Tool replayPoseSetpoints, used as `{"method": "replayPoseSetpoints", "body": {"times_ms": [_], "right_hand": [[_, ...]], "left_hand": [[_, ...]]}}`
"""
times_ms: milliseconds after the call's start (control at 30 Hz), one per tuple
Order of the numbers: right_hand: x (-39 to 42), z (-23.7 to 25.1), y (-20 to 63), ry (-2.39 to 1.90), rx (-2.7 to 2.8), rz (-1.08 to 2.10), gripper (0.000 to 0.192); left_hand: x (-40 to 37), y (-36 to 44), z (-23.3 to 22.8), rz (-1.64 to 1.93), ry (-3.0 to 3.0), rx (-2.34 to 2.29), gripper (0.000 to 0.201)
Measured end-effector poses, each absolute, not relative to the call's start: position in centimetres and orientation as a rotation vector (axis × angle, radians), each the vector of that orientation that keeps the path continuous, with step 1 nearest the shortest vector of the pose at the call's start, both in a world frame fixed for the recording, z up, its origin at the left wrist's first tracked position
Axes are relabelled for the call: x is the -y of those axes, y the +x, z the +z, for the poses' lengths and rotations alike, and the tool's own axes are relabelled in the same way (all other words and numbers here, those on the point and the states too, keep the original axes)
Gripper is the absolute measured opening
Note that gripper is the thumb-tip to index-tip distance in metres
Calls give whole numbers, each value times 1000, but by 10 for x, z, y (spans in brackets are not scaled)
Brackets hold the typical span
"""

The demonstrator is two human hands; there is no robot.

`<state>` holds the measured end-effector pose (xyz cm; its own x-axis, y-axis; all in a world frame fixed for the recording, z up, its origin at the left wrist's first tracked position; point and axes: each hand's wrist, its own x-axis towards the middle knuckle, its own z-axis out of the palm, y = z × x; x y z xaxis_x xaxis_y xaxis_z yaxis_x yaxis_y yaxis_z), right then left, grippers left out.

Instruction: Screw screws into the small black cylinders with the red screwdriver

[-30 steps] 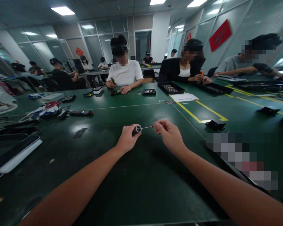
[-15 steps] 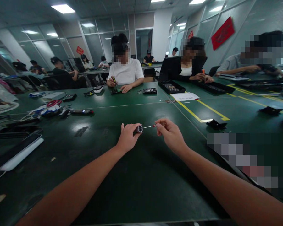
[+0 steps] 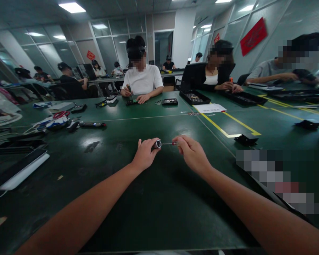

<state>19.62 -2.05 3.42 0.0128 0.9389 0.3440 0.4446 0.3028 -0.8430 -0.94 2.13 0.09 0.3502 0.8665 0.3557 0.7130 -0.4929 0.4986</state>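
Far left on the green counter [image 3: 149, 219]: one flat dark device with a pale edge [image 3: 16, 171], then one heap of cables and small tools [image 3: 54, 122] and one dark pen-shaped tool [image 3: 92, 124] lying beyond it. At centre, held just above the counter: left hand [image 3: 145, 156], fingers clenched round one small dark cylindrical handle [image 3: 156, 144] with its metal-ringed end facing right. Next to it, right hand [image 3: 192, 154], fingers pinched on the red end of one thin metal bit [image 3: 168, 143], the shaft running level straight to the mouth of the handle. Judged from that: bit lined up and at, or just inside, the socket; cannot tell whether seated fully; pushing home or pulling free apparently left to finish. Further right: two small black pieces [image 3: 246, 140] [image 3: 308, 124] lying well apart beside the yellow lines [image 3: 228, 134]. Across the counter, three other people seated, hands busy with their own trays and tools.
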Motion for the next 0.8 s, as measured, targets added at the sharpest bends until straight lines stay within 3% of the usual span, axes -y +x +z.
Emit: {"method": "replayPoseSetpoints", "body": {"times_ms": [100,333,467,667,800], "right_hand": [[19,32,197,-1336,1601,602,44],[15,28,199,-1283,1641,648,31],[16,34,199,-1382,1635,623,38],[12,27,200,-1285,1603,684,27],[11,23,200,-1285,1555,674,29]], "left_hand": [[-20,-10,2,861,2358,-1399,30],[-19,-10,3,845,2368,-1431,28],[-19,-9,2,851,2391,-1415,29],[-18,-9,5,823,2373,-1440,29],[-18,-9,5,820,2379,-1422,29]]}}
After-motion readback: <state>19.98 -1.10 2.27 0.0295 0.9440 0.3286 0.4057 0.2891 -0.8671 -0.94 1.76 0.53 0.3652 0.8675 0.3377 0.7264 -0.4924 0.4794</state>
